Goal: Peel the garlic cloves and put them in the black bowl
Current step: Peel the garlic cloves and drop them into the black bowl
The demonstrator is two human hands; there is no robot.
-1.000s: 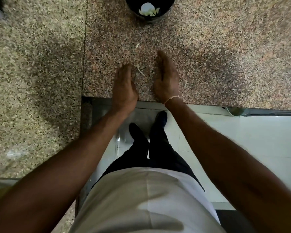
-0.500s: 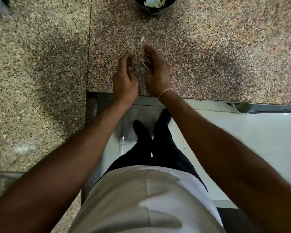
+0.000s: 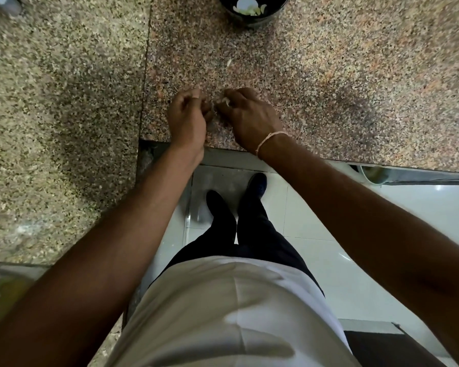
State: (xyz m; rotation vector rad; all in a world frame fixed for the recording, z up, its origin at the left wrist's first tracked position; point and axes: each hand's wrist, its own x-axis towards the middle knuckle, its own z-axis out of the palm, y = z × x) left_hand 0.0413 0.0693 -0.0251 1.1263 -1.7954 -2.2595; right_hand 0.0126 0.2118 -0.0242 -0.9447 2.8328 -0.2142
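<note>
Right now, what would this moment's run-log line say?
left hand: fingers curled, contents hidden | right hand: pinching garlic skin | black bowl: holds pale pieces, top edge | counter: loose scrap

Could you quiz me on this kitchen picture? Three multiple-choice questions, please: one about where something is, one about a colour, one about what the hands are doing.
1. Where is the black bowl?
A. On the counter at the top edge of the view, beyond the hands
B. On the floor by the shoes
C. In the left hand

2. What colour is the band on the right wrist?
A. Bright blue
B. Pale, cream-like
C. Black

3. How are the hands?
A. Flat, palms up
B. Hanging at the person's sides
C. Fingers curled, close together over the counter

Answers:
1 A: the bowl sits on the granite counter, cut off by the frame's top.
2 B: a pale band circles the wrist.
3 C: the left hand and right hand curl; the right pinches a pale scrap.
</note>
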